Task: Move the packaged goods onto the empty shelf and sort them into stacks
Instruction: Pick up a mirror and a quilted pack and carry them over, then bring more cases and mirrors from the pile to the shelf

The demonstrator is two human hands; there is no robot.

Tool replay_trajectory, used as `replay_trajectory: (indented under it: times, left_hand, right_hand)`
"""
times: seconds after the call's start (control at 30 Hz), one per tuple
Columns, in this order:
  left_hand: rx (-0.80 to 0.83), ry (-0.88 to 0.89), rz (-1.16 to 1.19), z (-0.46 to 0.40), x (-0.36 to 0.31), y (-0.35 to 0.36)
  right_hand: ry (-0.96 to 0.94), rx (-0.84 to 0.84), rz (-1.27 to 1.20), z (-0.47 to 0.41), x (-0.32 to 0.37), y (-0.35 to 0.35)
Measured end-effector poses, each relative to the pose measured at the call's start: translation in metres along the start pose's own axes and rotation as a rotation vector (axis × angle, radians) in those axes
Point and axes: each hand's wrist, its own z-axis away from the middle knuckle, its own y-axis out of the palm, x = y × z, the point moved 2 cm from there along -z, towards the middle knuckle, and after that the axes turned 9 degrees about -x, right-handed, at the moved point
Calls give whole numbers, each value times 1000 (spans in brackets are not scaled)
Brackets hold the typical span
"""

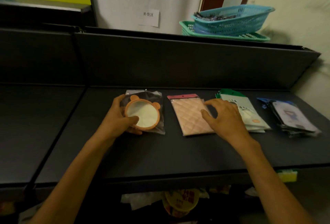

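Note:
Four kinds of packaged goods lie in a row on the dark shelf (160,152). At the left, my left hand (119,116) grips a clear bag holding an orange bear-eared mirror (146,114), thumb on the mirror face. Right of it lies a pink quilted cloth pack (189,116) with a pink header. My right hand (225,116) hovers over its right edge, fingers curled, fingertips touching the pack. Further right is a stack of white and green packs (250,114), then a stack of dark blue packs (292,116).
A blue basket (234,18) sits in a green basket (187,27) on the ledge behind the shelf's back panel. A paper label (149,17) hangs on the wall. More goods (180,202) lie jumbled on the lower shelf. A yellow-green tag (287,175) clips the front edge.

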Motion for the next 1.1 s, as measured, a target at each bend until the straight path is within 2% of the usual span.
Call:
replay_trajectory:
  times: [0.17, 0.3, 0.37, 0.6, 0.8, 1.1]
  left_hand:
    - [-47, 86, -304, 1, -6, -5]
    - [-115, 278, -688, 12, -13, -10]
    - [-133, 341, -799, 15, -13, -13]
    - [-127, 483, -861, 36, -13, -23]
    - [-173, 540, -912, 54, -2, -59]
    - [-224, 589, -959, 72, 18, -156]
  right_hand:
    - [-7, -22, -7, 1, 3, -2]
    - [-15, -19, -20, 3, 5, -1]
    - [-12, -12, -42, 4, 6, -1]
    - [-156, 77, -84, 17, 33, 13]
    - [-211, 124, -114, 25, 72, 25]
    - [-285, 76, -122, 55, 187, 41]
